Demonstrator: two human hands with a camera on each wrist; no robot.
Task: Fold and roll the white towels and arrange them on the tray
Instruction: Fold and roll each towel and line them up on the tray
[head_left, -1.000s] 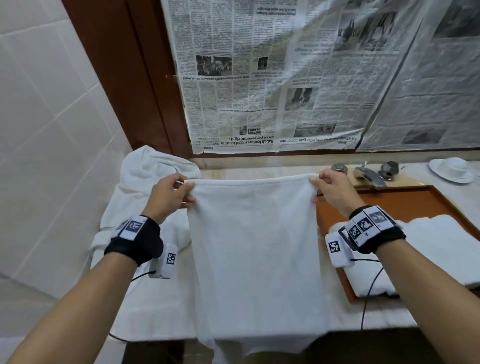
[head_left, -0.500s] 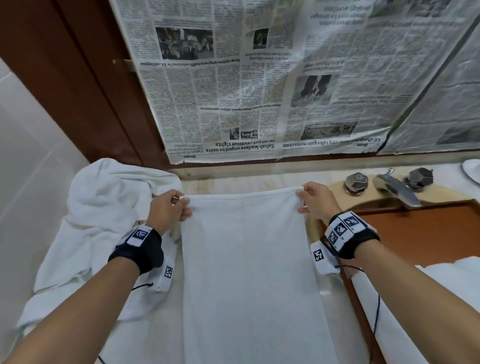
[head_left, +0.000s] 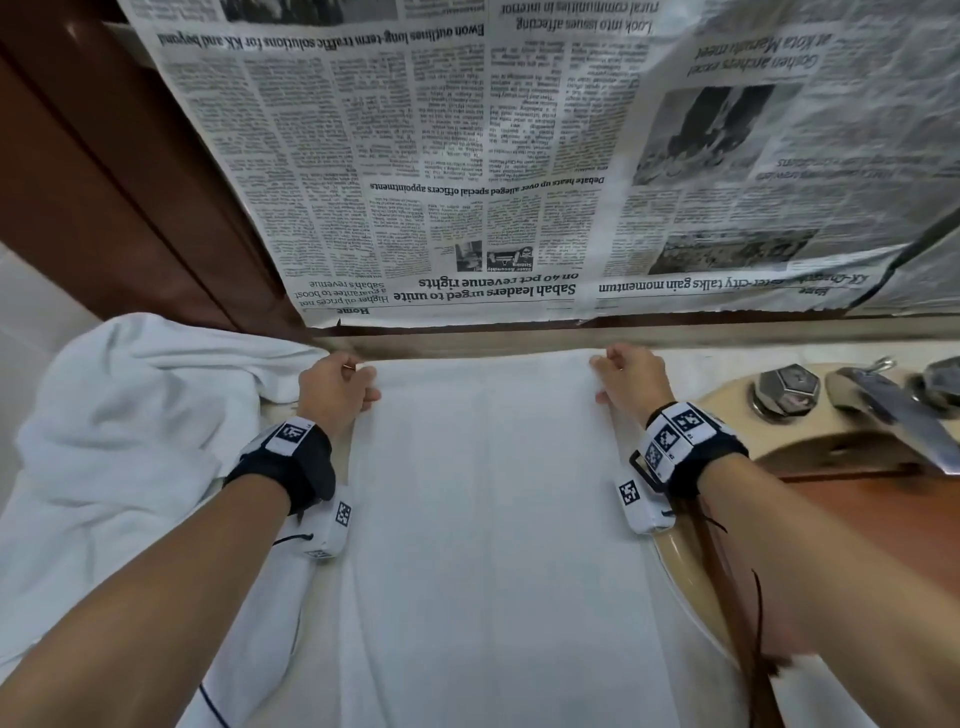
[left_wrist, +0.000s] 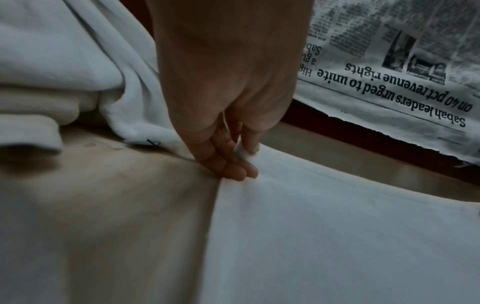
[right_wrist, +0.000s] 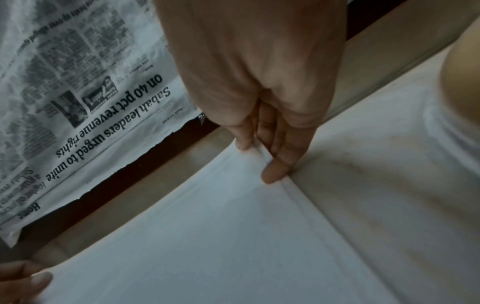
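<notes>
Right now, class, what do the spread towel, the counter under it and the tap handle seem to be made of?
Towel, pinched by the left hand and right hand: soft white woven cloth, probably cotton, matte, with a stitched hem.
Counter: pale polished stone, perhaps marble, faintly veined and smooth.
Tap handle: shiny faceted metal, likely chrome-plated, reflecting light.

**Towel Spread Flat Between Heap and Basin**

A towel (head_left: 498, 519) lies flat on the surface (left_wrist: 109, 205), its far edge near the ledge under the newspaper (head_left: 467, 182) hung behind. The left hand (head_left: 335, 389) holds the far left corner, the right hand (head_left: 626, 382) the far right. Left of the towel sits a heap of towels (head_left: 119, 441). To the right lies the basin (head_left: 691, 571), with the tap (head_left: 883, 405) at its back rim and the tray (head_left: 883, 519) across it.
</notes>
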